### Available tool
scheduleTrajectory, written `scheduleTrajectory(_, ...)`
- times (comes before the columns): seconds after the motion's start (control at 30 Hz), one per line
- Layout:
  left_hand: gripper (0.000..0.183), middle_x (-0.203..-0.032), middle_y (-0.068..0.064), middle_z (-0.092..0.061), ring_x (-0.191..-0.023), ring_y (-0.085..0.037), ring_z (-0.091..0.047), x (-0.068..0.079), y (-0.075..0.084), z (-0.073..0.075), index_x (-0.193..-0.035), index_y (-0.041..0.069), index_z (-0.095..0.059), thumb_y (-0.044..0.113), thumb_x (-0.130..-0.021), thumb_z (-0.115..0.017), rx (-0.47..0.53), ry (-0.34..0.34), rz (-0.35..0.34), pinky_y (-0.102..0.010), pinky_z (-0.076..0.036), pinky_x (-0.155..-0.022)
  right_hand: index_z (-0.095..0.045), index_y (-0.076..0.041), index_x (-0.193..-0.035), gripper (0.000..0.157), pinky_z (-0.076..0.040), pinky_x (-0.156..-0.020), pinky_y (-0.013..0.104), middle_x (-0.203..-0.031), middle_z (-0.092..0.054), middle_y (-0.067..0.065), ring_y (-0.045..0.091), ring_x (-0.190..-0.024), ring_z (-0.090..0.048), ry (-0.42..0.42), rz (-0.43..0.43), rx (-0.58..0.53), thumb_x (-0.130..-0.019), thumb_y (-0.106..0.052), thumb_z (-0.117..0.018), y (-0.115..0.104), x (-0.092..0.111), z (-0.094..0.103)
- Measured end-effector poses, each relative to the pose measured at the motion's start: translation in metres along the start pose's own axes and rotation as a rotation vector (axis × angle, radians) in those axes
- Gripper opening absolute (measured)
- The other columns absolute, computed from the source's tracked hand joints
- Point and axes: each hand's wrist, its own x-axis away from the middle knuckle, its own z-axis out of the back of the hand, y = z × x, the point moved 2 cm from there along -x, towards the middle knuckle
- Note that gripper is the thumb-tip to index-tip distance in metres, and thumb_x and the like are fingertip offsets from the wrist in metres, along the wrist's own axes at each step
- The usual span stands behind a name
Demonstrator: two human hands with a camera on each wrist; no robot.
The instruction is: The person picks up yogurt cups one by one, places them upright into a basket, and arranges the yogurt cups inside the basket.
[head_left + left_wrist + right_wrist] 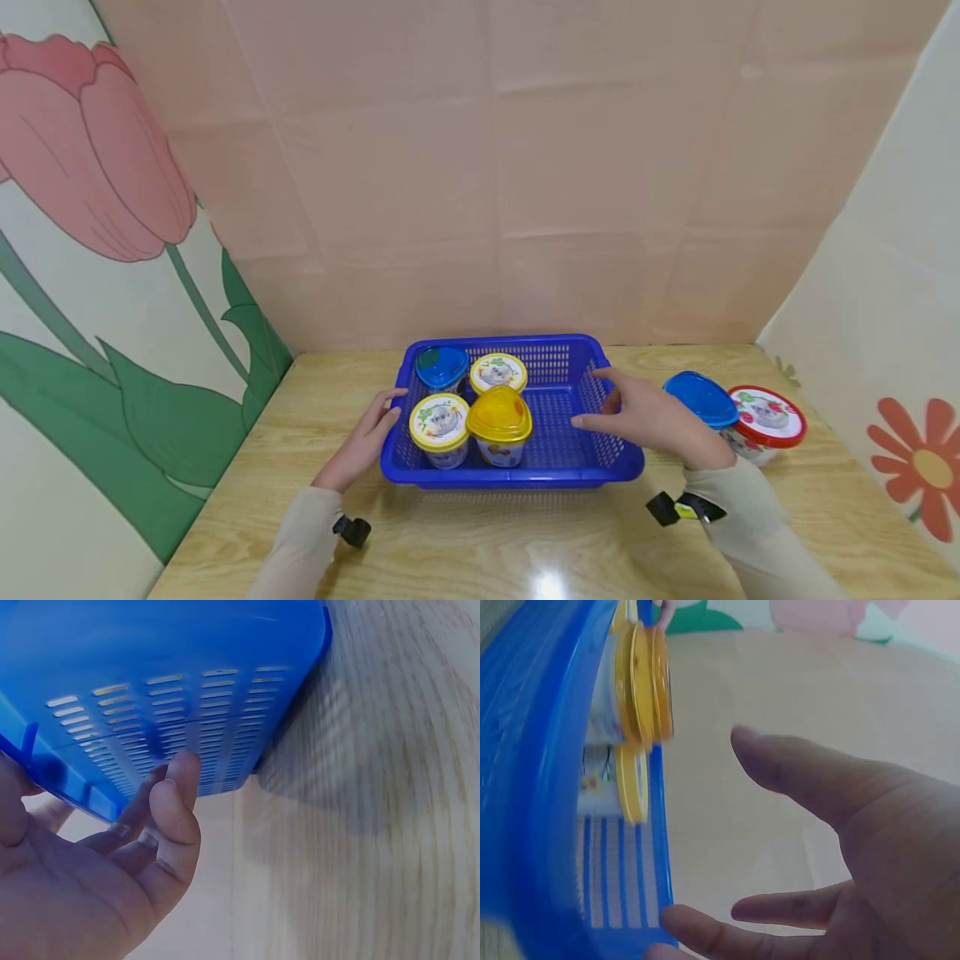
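Blue rectangular perforated plastic basket (510, 477), lying between both hands, long axis running side to side!

And the left hand (367, 440)?

Up at the basket's left rim, fingers loosely extended, nothing gripped; how firmly it touches, I can't tell.

Inside the basket?

Toward its left end, a round white tub with a yellow-rimmed lid (440, 423); right of that, a tub with a domed yellow plastic lid (500, 417). Left hand's nearer to them!

Right hand (652, 412)?

Over the basket's right end, thumb and fingers spread wide, holding nothing. Outside, farther right: a red-rimmed round tub (768, 414).
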Motion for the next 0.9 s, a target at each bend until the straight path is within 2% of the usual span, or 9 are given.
scheduleTrajectory(0.13,0.039,-0.148,-0.014,-0.046,-0.130,-0.036,-0.049,-0.002,-0.001,-0.001,-0.146,0.033,-0.042,0.043,-0.108,-0.038,0.014,0.007,-0.008,-0.059,-0.041,-0.105,-0.040,-0.001,-0.148,0.103,-0.050,-0.060,0.033,-0.103,-0.067,0.012,0.022,-0.080,-0.062,0.105,-0.017,0.054,-0.079,-0.072,-0.068,0.015,0.012,0.014)
scheduleTrajectory(0.27,0.039,-0.147,-0.015,-0.045,-0.123,-0.035,-0.053,-0.003,0.001,-0.001,-0.146,0.029,-0.042,0.039,-0.108,-0.041,-0.008,0.009,-0.034,-0.055,-0.046,-0.100,-0.044,0.003,-0.144,0.100,-0.054,-0.068,0.048,-0.113,-0.067,0.024,0.037,-0.094,-0.065,0.223,-0.048,0.116,-0.082,-0.072,-0.066,0.031,0.022,0.025)
scheduleTrajectory(0.4,0.039,-0.154,-0.011,-0.039,-0.113,-0.031,-0.057,-0.003,0.003,-0.002,-0.147,0.026,-0.043,0.035,-0.109,-0.042,-0.035,0.030,-0.056,-0.052,-0.046,-0.098,-0.045,0.007,-0.140,0.102,-0.053,-0.072,0.061,-0.123,-0.054,0.037,0.051,-0.104,-0.058,0.302,-0.107,0.169,-0.081,-0.074,-0.064,0.050,0.029,0.032)
scheduleTrajectory(0.5,0.041,-0.156,-0.009,-0.037,-0.115,-0.031,-0.057,-0.003,0.003,-0.002,-0.148,0.027,-0.041,0.037,-0.109,-0.041,-0.048,0.035,-0.049,-0.053,-0.045,-0.099,-0.041,0.009,-0.140,0.106,-0.052,-0.067,0.062,-0.125,-0.042,0.045,0.056,-0.101,-0.055,0.313,-0.169,0.177,-0.079,-0.076,-0.064,0.065,0.034,0.036)
scheduleTrajectory(0.6,0.040,-0.158,-0.010,-0.036,-0.126,-0.036,-0.052,-0.004,0.000,-0.003,-0.148,0.030,-0.041,0.039,-0.108,-0.041,-0.033,0.027,-0.040,-0.058,-0.041,-0.105,-0.036,0.011,-0.141,0.110,-0.051,-0.062,0.063,-0.123,-0.036,0.048,0.058,-0.097,-0.053,0.304,-0.224,0.180,-0.079,-0.074,-0.067,0.080,0.038,0.038)
scheduleTrajectory(0.7,0.040,-0.160,-0.012,-0.031,-0.141,-0.040,-0.039,-0.003,-0.001,-0.004,-0.148,0.029,-0.040,0.038,-0.109,-0.040,-0.012,0.014,-0.047,-0.063,-0.032,-0.111,-0.033,0.015,-0.140,0.112,-0.050,-0.063,0.064,-0.120,-0.035,0.050,0.060,-0.096,-0.051,0.283,-0.254,0.191,-0.079,-0.071,-0.069,0.091,0.040,0.037)
scheduleTrajectory(0.8,0.040,-0.161,-0.014,-0.030,-0.148,-0.039,-0.027,-0.003,-0.002,-0.005,-0.148,0.027,-0.040,0.036,-0.109,-0.039,0.009,0.014,-0.057,-0.064,-0.024,-0.115,-0.032,0.018,-0.139,0.114,-0.050,-0.065,0.067,-0.119,-0.035,0.051,0.061,-0.097,-0.051,0.257,-0.266,0.196,-0.078,-0.071,-0.070,0.099,0.041,0.035)
scheduleTrajectory(0.9,0.040,-0.159,-0.017,-0.032,-0.147,-0.039,-0.029,-0.003,-0.001,-0.006,-0.148,0.026,-0.040,0.036,-0.109,-0.039,0.025,0.018,-0.057,-0.064,-0.024,-0.115,-0.031,0.020,-0.138,0.115,-0.050,-0.065,0.067,-0.118,-0.036,0.051,0.061,-0.098,-0.051,0.237,-0.267,0.199,-0.078,-0.070,-0.070,0.104,0.040,0.034)
